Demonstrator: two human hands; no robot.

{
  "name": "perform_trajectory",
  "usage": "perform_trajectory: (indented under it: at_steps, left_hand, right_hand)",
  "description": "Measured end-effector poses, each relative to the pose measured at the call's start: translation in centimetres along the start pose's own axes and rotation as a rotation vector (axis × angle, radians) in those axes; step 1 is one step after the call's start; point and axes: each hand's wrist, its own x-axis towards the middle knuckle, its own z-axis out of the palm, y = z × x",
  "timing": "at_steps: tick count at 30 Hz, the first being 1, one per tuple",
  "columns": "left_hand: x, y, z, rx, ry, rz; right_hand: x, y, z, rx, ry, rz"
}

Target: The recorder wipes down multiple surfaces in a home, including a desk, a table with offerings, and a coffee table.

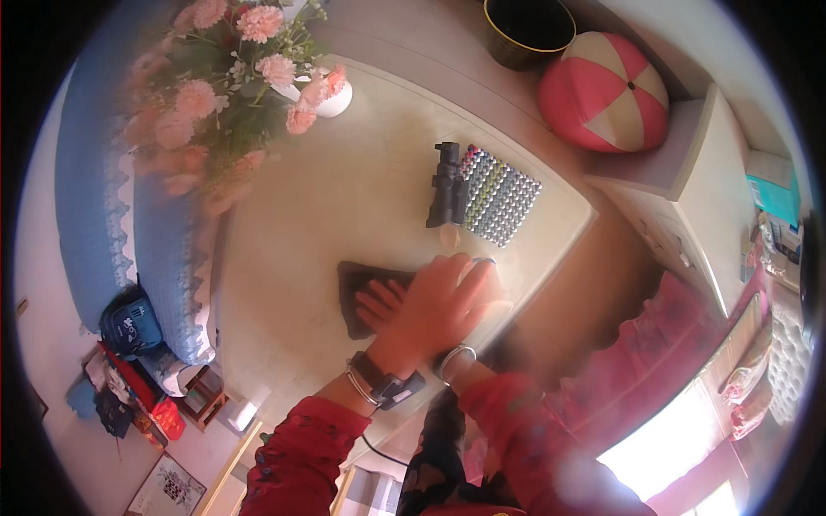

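My forearms cross above the pale tabletop point(284, 290). On top, my left hand point(435, 309) reaches to the right, its fingers bent over a pale, partly see-through thing point(493, 297) with a bit of blue at its edge. Whether the fingers grip it cannot be made out. My right hand point(381, 303) passes beneath the left and lies flat, fingers apart, on a dark folded cloth point(355, 277). The left hand covers much of the right hand and part of the cloth. Beyond them lie a small tan object point(450, 236), a black scope-like device point(446, 187) and a multicoloured beaded mat point(502, 193).
Pink artificial flowers point(193, 100) and a white vase point(334, 97) stand at the far left. A blue-covered sofa point(161, 258) runs along the left side. Past the table are a black bin point(529, 32), a pink-and-beige pouf point(606, 93) and a white cabinet point(697, 213).
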Motion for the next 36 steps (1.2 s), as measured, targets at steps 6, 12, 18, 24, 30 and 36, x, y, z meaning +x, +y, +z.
perform_trajectory:
  at_steps: [6, 12, 18, 24, 30, 36]
  left_hand:
    - [-2.0, -1.6, -0.3, -0.008, -0.014, -0.094]
    - [-1.1, -5.7, -6.8, -0.010, 0.406, -0.401]
    - [3.8, -17.4, -10.6, 0.092, 0.464, -0.504]
    - [8.6, -15.3, -9.9, -0.328, 0.564, -0.698]
    - [2.9, -15.6, -5.3, -0.388, 0.747, -0.718]
    - [9.9, -6.3, 1.4, -0.439, 0.296, -0.804]
  right_hand:
    - [0.1, -0.5, -0.8, -0.873, -0.137, 0.154]
    - [0.3, -3.0, 0.4, -1.805, -0.275, 0.008]
    - [0.5, -3.5, 1.5, -2.186, -0.302, -0.333]
    - [0.0, -3.9, 0.8, -2.157, -0.293, -0.307]
    - [0.3, -4.0, 1.0, -2.183, -0.328, -0.219]
    - [-0.4, -5.5, 1.0, -1.252, 0.054, 0.242]
